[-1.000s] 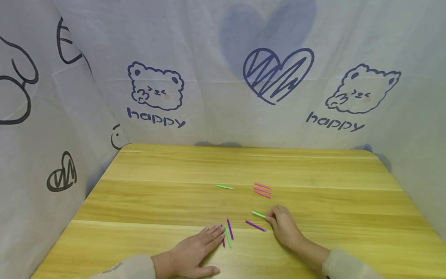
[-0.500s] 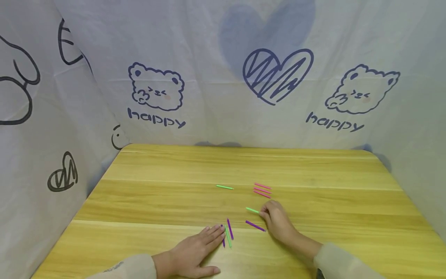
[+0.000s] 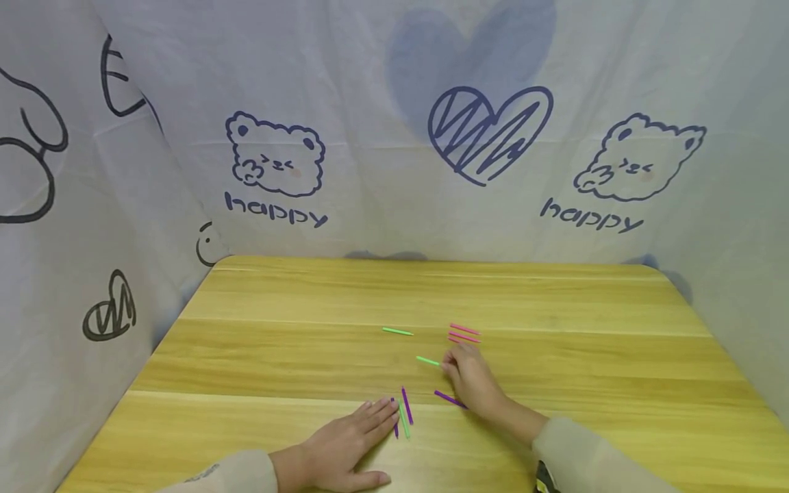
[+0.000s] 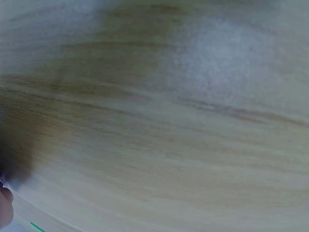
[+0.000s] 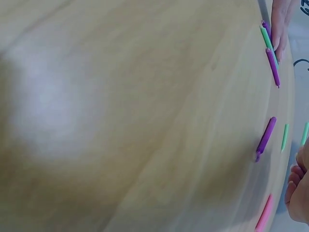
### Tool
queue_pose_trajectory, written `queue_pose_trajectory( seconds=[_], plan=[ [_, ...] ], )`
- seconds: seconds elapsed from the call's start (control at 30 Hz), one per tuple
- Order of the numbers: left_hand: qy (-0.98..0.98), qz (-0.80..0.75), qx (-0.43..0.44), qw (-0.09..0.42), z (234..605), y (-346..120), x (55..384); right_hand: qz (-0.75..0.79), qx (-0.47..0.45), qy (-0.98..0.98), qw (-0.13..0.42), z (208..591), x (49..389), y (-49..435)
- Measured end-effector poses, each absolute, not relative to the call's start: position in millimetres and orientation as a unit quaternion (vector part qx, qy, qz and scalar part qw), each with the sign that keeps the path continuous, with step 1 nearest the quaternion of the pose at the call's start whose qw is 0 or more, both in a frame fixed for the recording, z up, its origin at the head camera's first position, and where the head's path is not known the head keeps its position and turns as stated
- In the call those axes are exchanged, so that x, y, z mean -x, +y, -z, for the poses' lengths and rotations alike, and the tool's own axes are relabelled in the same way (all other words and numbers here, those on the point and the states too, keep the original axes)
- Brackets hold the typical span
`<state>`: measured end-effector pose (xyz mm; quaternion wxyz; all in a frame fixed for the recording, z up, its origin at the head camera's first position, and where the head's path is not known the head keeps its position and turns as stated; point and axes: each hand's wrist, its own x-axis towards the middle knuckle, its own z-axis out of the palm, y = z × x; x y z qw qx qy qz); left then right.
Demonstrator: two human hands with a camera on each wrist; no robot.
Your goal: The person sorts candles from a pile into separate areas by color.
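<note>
In the head view my right hand (image 3: 473, 380) pinches one end of a thin green candle (image 3: 428, 361), which points left from the fingertips. A purple candle (image 3: 447, 397) lies just below that hand, partly covered by it. My left hand (image 3: 348, 441) rests flat on the table, fingers together. Its fingertips lie over part of a purple candle (image 3: 396, 431), with a green candle (image 3: 404, 423) and another purple candle (image 3: 407, 405) right beside it. In the right wrist view the curled fingers (image 5: 294, 181) show at the right edge.
Another green candle (image 3: 397, 331) lies farther back on the wooden table (image 3: 277, 294). To its right are pink candles (image 3: 465, 337) in a row, the nearest mostly hidden by my right hand. White cloth (image 3: 370, 205) with drawings hangs behind and at the sides.
My right hand has moved left and away from me with the green candle, now overlapping the nearest pink candle and the lone purple one. The left hand has stayed put.
</note>
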<state>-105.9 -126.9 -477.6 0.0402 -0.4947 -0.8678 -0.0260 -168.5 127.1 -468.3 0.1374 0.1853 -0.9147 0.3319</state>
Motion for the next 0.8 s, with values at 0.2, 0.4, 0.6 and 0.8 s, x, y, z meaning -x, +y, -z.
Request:
queue_pose_trajectory(
  seconds=[0.2,0.4,0.6,0.8],
  plan=[
    [-0.869,0.035,0.493,0.033,478,-126,106,-0.332,-0.192,-0.913,0.136,465,174,116],
    [-0.869,0.046,0.492,0.023,478,-126,105,-0.321,-0.214,-0.91,0.149,460,182,104],
    [-0.869,0.053,0.492,0.016,478,-125,106,-0.317,-0.234,-0.904,0.165,457,190,90],
    [-0.868,0.051,0.494,0.021,479,-125,106,-0.318,-0.227,-0.907,0.16,455,196,77]
  ],
)
